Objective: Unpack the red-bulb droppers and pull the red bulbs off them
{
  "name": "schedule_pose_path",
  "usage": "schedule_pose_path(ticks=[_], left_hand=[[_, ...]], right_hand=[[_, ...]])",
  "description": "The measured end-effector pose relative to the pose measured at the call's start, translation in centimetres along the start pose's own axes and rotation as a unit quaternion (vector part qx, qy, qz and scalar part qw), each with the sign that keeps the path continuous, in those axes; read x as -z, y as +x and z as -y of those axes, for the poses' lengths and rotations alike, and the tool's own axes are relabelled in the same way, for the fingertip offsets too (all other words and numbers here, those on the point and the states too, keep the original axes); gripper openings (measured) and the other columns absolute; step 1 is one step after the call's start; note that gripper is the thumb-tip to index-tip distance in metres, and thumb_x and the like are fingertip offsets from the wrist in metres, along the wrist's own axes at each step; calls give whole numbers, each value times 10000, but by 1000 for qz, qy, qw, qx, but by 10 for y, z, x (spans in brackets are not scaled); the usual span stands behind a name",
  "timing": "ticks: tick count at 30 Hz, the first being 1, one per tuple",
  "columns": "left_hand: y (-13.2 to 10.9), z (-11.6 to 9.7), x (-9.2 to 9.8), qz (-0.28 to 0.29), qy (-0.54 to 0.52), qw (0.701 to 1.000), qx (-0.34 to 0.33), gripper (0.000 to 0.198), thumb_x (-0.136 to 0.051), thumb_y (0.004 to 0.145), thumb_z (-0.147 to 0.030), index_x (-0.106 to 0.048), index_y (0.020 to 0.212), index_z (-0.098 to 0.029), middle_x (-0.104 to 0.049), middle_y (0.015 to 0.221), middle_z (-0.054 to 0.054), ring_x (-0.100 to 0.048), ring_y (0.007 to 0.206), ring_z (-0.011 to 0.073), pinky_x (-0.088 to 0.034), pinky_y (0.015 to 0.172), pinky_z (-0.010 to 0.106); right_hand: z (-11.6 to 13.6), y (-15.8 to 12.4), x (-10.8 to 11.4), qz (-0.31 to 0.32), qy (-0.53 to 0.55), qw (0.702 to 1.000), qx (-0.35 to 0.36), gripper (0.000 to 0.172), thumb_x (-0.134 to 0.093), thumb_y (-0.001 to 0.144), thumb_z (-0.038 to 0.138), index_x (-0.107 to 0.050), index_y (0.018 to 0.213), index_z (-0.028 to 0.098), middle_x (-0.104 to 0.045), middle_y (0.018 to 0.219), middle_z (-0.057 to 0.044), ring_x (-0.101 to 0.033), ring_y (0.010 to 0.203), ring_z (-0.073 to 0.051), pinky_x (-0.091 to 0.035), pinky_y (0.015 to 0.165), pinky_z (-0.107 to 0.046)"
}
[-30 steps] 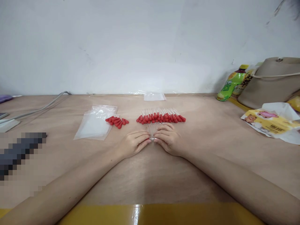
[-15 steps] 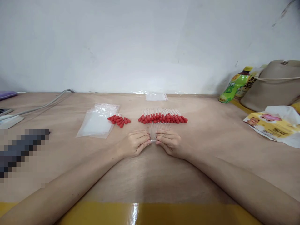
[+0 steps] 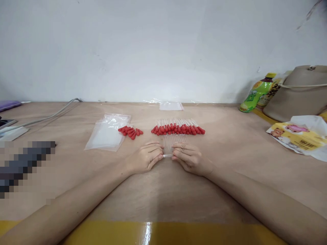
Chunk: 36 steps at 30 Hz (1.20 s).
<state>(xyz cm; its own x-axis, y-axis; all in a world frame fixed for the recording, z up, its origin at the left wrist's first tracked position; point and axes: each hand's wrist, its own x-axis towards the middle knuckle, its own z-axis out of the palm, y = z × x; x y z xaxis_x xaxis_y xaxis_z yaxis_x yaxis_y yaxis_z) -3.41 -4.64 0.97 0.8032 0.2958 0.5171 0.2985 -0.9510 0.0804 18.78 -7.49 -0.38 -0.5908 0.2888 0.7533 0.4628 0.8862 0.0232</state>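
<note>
My left hand (image 3: 146,157) and my right hand (image 3: 187,156) rest on the wooden table (image 3: 163,190), fingertips facing each other. Between them lies a small batch of clear glass tubes (image 3: 171,143), and the fingers of both hands pinch the nearest tube (image 3: 168,155) at its two ends. Just beyond, a row of clear droppers with red rubber bulbs (image 3: 178,129) lies side by side. A small heap of loose red bulbs (image 3: 130,131) sits to the left of the row.
Clear plastic bags (image 3: 106,135) lie left of the bulbs, another small bag (image 3: 171,106) by the wall. A grey cable (image 3: 48,115) runs at far left. A green bottle (image 3: 257,92), beige bag (image 3: 296,92) and tissue pack (image 3: 298,136) stand at right.
Both hands have drawn slightly toward me, away from the row of red-bulbed droppers, with the nearest tube still between the fingertips. The camera view shifted a little.
</note>
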Motion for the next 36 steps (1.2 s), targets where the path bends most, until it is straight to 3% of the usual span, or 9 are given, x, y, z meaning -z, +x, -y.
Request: schedule_pose_path(ticks=[15,28,31,33,36], left_hand=[[-2,0,-1,24,-7,999,23,178,-362,897,-219,-508,812,-161,-599,825,67,-560,879,177,-451,824,339],[-7,-1,1,-59,52,996,-32,85,-435,872,-186,-513,890,-155,-634,929,76,-549,1021,196,-456,878,342],[-12,7,7,-79,69,994,31,107,-403,879,-154,-505,914,-160,-601,1054,88,-541,1053,185,-457,884,323],[-14,17,15,-96,92,986,101,128,-383,885,-161,-506,918,-170,-582,1044,80,-565,986,173,-474,842,309],[-15,37,31,-127,114,961,217,165,-368,878,-177,-517,948,-174,-514,989,75,-570,864,156,-496,762,298]], right_hand=[[1,-3,2,-45,-14,999,22,146,-519,807,95,-581,933,138,-672,824,-60,-596,989,-174,-508,912,-333],[1,-7,8,-68,36,997,-15,221,-501,820,96,-578,1018,160,-676,914,-55,-562,1062,-183,-514,891,-355],[-7,-11,12,-79,13,994,-74,185,-511,826,128,-603,980,177,-681,903,-52,-601,985,-179,-509,854,-348],[-12,-13,13,-75,-20,990,-116,151,-537,822,163,-625,941,193,-689,828,-33,-638,802,-154,-496,781,-336],[-16,-12,12,-63,-69,984,-153,112,-570,808,223,-660,871,198,-652,643,-1,-564,579,-112,-428,651,-308]])
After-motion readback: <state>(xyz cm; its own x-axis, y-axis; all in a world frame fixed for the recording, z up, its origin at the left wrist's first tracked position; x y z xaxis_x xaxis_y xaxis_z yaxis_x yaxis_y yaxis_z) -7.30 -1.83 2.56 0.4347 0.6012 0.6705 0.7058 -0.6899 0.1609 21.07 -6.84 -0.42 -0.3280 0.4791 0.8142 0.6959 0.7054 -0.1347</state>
